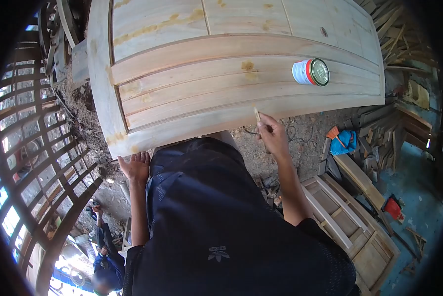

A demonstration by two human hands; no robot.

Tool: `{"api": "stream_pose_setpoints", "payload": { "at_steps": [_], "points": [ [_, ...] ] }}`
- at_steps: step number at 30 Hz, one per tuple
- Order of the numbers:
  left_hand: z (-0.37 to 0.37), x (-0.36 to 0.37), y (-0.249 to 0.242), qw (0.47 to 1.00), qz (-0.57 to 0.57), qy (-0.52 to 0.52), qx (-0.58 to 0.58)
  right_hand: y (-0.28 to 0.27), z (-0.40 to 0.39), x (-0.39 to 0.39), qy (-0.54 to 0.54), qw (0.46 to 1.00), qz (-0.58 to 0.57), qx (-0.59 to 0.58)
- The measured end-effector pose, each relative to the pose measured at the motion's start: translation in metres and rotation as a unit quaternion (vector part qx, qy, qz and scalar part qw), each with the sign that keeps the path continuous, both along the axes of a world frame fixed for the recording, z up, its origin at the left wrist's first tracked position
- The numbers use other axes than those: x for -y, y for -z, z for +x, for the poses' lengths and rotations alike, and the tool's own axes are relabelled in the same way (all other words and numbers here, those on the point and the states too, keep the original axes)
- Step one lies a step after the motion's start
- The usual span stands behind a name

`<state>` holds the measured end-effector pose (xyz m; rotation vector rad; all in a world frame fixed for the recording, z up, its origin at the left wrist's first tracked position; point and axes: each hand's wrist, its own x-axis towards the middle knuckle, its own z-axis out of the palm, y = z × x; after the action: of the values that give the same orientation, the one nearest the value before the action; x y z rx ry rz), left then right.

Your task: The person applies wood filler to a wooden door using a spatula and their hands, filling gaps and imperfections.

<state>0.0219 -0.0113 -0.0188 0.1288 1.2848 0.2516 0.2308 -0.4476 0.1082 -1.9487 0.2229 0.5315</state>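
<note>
A large pale wooden door panel (182, 64) with grooves and yellowish filler patches lies across the upper part of the view. My right hand (272, 133), at the panel's near edge, pinches a small thin light-coloured stick (257, 114) whose tip points at the wood. On the panel, up and to the right of that hand, a tin (310, 72) with a white and red label and a metal lid rests on its side or tilted. At the panel's near left corner my left hand (135, 166) is palm up with its fingers apart, holding nothing.
A barred wooden lattice (39, 128) stands at the left. Another person (108, 261) is at the lower left. Wooden frames (347, 222) lean at the lower right, near a blue bag (343, 143), a red object (394, 209) and stacked wood scraps (397, 39).
</note>
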Motion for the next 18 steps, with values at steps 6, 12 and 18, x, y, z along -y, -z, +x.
{"api": "stream_pose_setpoints", "payload": {
  "at_steps": [6,12,18],
  "points": [
    [0.009,0.017,-0.002,1.0,-0.009,0.011,0.014,0.04,0.063,0.031,-0.159,0.918,-0.216,0.292],
    [0.016,0.028,-0.01,0.999,0.018,0.029,0.029,0.049,0.105,0.014,-0.289,0.843,-0.328,0.314],
    [0.022,0.032,-0.008,0.999,0.024,-0.011,-0.021,0.037,0.134,0.007,-0.296,0.841,-0.407,0.2]
  ]
}}
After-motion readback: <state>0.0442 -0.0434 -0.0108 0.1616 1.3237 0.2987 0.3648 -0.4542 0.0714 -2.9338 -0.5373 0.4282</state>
